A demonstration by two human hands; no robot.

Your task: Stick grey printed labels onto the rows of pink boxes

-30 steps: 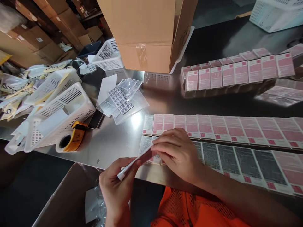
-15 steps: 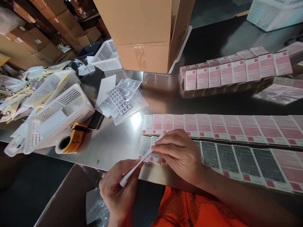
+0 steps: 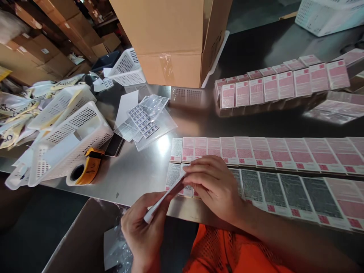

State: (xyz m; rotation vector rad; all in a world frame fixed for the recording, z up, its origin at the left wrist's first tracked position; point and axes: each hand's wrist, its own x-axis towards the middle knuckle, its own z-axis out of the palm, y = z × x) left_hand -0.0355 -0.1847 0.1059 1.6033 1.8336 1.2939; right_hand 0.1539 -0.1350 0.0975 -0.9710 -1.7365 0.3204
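While both your hands are busy with one thin packet (image 3: pixel 176 187), seen nearly edge-on, the work on it looks part-way: it is held up by the near edge of the bench (image 3: pixel 129 170), not laid down. Your left hand (image 3: pixel 146 223) pinches its 8 o'clock end between thumb and fingers; your right hand (image 3: pixel 214 185) has its fingertips together on the 2 o'clock end. From the packet, the near row (image 3: pixel 273 189) runs off at 3 o'clock, some faces dark, some pink, partly hidden by your right hand; the second row (image 3: pixel 265 151) lies between 2 and 3. Both look neatly set out, but I can't make out which pieces are finished or remain. At 11 o'clock, printed sheets (image 3: pixel 145 121) lie untouched, well apart.
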